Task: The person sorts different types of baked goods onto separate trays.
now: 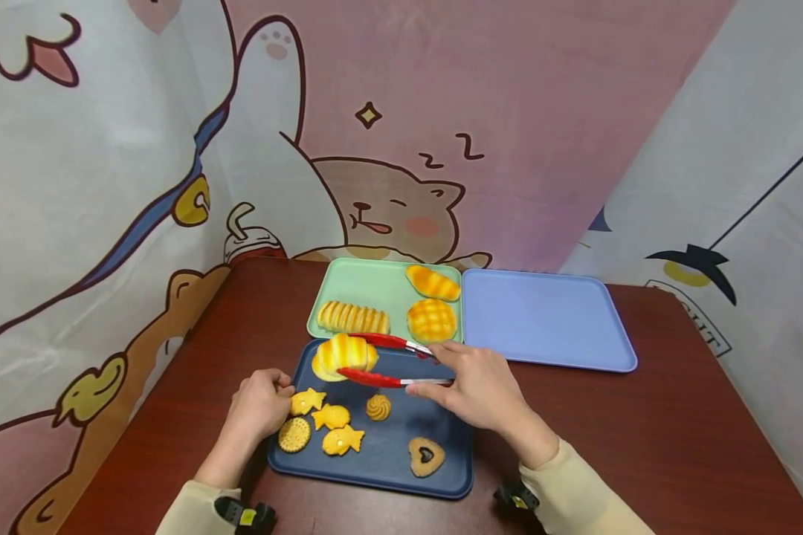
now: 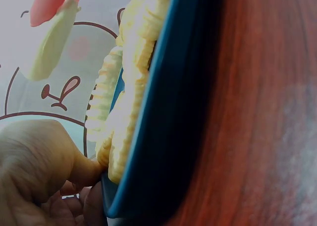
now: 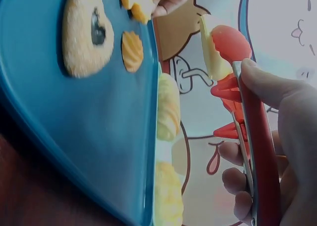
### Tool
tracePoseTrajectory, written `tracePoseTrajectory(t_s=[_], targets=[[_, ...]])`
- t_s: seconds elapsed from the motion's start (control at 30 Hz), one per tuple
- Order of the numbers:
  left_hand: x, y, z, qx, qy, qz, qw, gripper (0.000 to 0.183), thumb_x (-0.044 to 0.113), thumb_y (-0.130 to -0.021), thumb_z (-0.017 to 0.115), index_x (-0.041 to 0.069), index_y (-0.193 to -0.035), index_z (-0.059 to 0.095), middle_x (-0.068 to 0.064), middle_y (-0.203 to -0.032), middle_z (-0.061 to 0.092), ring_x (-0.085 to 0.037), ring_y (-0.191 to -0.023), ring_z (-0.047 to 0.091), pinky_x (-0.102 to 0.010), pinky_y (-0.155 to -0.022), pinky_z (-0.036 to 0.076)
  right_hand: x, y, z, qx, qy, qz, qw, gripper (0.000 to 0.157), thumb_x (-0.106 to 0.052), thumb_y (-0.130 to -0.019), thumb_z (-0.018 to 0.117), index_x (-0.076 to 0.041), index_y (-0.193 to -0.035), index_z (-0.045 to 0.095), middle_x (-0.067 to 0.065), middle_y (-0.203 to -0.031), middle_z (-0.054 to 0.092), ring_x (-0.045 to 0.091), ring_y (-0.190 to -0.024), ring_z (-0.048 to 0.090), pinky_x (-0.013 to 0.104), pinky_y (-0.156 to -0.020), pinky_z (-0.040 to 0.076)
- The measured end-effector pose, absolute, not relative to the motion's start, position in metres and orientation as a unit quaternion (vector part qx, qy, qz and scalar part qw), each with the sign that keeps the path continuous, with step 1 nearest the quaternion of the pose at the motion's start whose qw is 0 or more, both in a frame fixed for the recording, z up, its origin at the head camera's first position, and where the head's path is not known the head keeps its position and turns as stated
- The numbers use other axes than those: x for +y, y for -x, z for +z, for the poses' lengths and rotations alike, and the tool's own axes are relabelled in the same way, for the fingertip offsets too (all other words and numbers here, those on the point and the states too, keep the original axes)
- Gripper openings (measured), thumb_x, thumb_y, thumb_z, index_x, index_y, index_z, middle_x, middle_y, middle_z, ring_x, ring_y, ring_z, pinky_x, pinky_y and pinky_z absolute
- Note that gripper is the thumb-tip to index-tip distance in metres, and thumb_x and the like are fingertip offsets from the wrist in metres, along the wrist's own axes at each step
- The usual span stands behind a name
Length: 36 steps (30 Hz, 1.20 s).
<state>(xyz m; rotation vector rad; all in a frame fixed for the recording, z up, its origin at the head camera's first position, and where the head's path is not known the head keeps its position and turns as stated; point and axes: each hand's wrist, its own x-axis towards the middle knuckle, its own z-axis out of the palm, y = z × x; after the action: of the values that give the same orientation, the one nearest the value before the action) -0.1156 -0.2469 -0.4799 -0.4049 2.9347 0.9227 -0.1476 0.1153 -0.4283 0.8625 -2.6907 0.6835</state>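
Note:
My right hand holds a pair of red-tipped metal tongs. Between the tong tips is a yellow croissant-shaped bread, raised over the far left part of the dark blue tray; the right wrist view also shows this bread up in the tips. My left hand grips the tray's left rim, its thumb beside the biscuits in the left wrist view. Several fish-shaped biscuits, a round biscuit, a swirl cookie and a heart-shaped cookie lie on this tray.
Behind the dark blue tray lies a light green tray bearing a long ridged bread, a round crisscross bread and a striped bread. A periwinkle tray adjoins it on the right. A cartoon-printed cloth rises behind the table.

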Motion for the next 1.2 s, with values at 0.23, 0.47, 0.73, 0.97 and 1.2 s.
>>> tracePoseTrajectory(t_s=[0.23, 0.47, 0.73, 0.97, 1.2], targets=[[-0.247, 0.116, -0.481, 0.943, 0.137, 0.302, 0.022, 0.012, 0.015, -0.097, 0.071, 0.004, -0.101, 0.073, -0.008, -0.087, 0.068, -0.029, -0.077, 0.060, -0.044, -0.066, 0.047, 0.123, 0.161, -0.432, -0.934, -0.253, 0.231, 0.101, 0.084, -0.078, -0.085, 0.069, -0.011, -0.135, 0.074, 0.010, -0.129, 0.073, 0.017, -0.070, 0.069, 0.034, -0.059, 0.054], [-0.246, 0.116, -0.480, 0.941, 0.137, 0.307, 0.022, 0.012, 0.014, -0.098, 0.070, 0.002, -0.102, 0.074, -0.009, -0.088, 0.068, -0.029, -0.077, 0.060, -0.044, -0.066, 0.048, 0.130, 0.175, -0.435, -0.936, -0.241, 0.229, 0.115, 0.081, -0.071, -0.083, 0.077, -0.007, -0.134, 0.074, 0.008, -0.118, 0.075, 0.013, -0.069, 0.063, 0.034, -0.059, 0.050], [-0.246, 0.116, -0.481, 0.942, 0.138, 0.306, 0.020, 0.013, 0.014, -0.097, 0.070, 0.002, -0.102, 0.074, -0.009, -0.087, 0.068, -0.030, -0.078, 0.060, -0.044, -0.066, 0.048, 0.133, 0.193, -0.433, -0.937, -0.228, 0.243, 0.103, 0.087, -0.073, -0.085, 0.074, -0.003, -0.137, 0.070, 0.017, -0.133, 0.070, 0.010, -0.057, 0.052, 0.042, -0.065, 0.056], [-0.248, 0.116, -0.482, 0.941, 0.141, 0.306, 0.020, 0.012, 0.014, -0.097, 0.070, 0.004, -0.101, 0.074, -0.008, -0.087, 0.068, -0.030, -0.078, 0.061, -0.043, -0.066, 0.048, 0.132, 0.211, -0.434, -0.937, -0.225, 0.245, 0.103, 0.086, -0.075, -0.088, 0.069, -0.006, -0.139, 0.069, 0.015, -0.135, 0.070, 0.025, -0.065, 0.064, 0.045, -0.066, 0.056], [-0.248, 0.116, -0.481, 0.941, 0.140, 0.308, 0.017, 0.011, 0.015, -0.097, 0.071, 0.004, -0.100, 0.074, -0.008, -0.087, 0.068, -0.029, -0.077, 0.061, -0.043, -0.067, 0.048, 0.128, 0.229, -0.433, -0.939, -0.221, 0.242, 0.105, 0.082, -0.073, -0.088, 0.070, -0.008, -0.137, 0.072, 0.014, -0.127, 0.073, 0.029, -0.085, 0.070, 0.042, -0.062, 0.054]])
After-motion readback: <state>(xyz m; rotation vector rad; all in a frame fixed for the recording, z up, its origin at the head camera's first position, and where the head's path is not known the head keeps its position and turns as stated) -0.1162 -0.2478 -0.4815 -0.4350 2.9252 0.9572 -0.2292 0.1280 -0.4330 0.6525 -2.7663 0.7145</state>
